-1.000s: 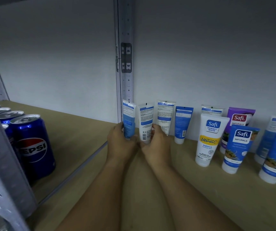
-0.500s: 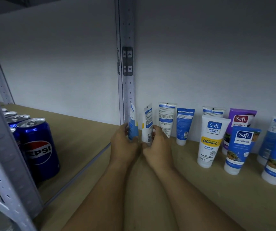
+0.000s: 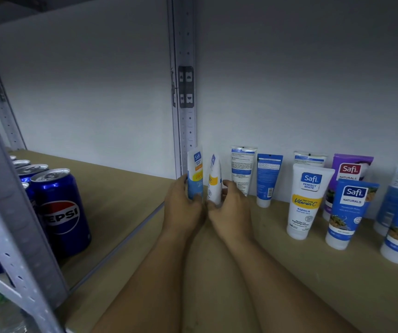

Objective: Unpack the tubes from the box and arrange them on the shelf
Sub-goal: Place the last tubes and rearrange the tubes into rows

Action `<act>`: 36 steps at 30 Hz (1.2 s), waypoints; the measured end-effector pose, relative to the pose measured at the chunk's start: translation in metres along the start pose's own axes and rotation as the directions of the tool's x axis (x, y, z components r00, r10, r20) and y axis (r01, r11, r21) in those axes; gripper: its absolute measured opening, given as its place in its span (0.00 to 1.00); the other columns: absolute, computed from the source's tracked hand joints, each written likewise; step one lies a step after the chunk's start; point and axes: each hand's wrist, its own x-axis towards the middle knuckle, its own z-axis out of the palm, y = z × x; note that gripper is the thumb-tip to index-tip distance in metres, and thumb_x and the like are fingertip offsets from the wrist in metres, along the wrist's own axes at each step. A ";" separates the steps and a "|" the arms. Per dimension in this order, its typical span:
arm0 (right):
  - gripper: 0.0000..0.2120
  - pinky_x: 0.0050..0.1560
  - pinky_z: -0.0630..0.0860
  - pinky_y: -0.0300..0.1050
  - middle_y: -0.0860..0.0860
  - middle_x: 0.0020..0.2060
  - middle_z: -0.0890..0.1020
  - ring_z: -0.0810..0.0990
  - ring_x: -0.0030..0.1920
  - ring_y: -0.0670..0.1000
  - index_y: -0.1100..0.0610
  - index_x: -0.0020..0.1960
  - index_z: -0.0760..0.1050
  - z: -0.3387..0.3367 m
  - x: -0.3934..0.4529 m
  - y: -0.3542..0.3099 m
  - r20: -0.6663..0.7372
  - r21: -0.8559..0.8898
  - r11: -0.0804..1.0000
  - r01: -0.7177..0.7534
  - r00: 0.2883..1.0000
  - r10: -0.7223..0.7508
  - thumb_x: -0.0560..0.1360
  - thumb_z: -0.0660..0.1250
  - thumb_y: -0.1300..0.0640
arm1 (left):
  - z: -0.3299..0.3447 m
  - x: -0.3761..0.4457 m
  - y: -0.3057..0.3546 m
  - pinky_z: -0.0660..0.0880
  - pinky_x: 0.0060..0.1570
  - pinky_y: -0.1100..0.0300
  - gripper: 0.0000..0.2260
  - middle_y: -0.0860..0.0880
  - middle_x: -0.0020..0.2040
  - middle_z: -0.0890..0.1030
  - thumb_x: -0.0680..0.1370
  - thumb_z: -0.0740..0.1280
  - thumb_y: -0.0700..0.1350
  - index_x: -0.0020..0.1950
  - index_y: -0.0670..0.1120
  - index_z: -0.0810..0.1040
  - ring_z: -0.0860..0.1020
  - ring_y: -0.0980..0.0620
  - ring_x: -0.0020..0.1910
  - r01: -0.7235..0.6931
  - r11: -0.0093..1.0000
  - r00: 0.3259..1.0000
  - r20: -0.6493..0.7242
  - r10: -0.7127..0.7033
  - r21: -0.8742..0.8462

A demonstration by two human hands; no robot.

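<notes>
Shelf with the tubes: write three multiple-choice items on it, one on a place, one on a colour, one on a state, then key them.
1. Where do the Pepsi cans stand?
A. left of the upright post
B. behind the tubes
C. right end

2. Body colour of the Vitamin C tube?
A. purple
B. white
C. green

3. The left hand is
A. flat on the shelf
B. gripping a tube
C. touching a can

A: cans sit left of the post.
B: white body, yellow band.
B: fingers wrap the tube.

Wooden shelf (image 3: 277, 272) with tubes (image 3: 307, 200), cans (image 3: 61, 210).
</notes>
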 end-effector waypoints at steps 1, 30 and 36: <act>0.28 0.61 0.78 0.54 0.53 0.63 0.78 0.77 0.63 0.54 0.56 0.68 0.69 0.000 0.001 0.001 -0.012 0.002 1.000 0.002 1.000 -0.002 0.71 0.75 0.52 | 0.000 0.000 -0.001 0.68 0.41 0.84 0.21 0.55 0.59 0.75 0.78 0.70 0.39 0.69 0.48 0.72 0.73 0.69 0.48 0.006 1.000 1.000 -0.005 -0.006 0.004; 0.28 0.66 0.74 0.53 0.54 0.67 0.75 0.74 0.67 0.54 0.56 0.72 0.64 0.001 0.003 0.002 0.073 0.063 0.998 0.001 0.997 -0.005 0.75 0.70 0.62 | 0.003 0.017 -0.029 0.76 0.61 0.49 0.22 0.47 0.60 0.77 0.79 0.64 0.37 0.73 0.44 0.66 0.77 0.49 0.61 -0.011 0.995 1.000 -0.009 0.012 0.100; 0.27 0.67 0.73 0.55 0.53 0.68 0.74 0.73 0.68 0.54 0.56 0.72 0.65 0.001 0.004 0.003 0.086 0.086 0.996 -0.001 0.996 -0.006 0.76 0.70 0.60 | 0.004 0.018 -0.033 0.74 0.66 0.46 0.33 0.48 0.68 0.73 0.77 0.67 0.34 0.79 0.47 0.57 0.73 0.49 0.67 0.043 0.994 0.998 0.041 -0.047 0.104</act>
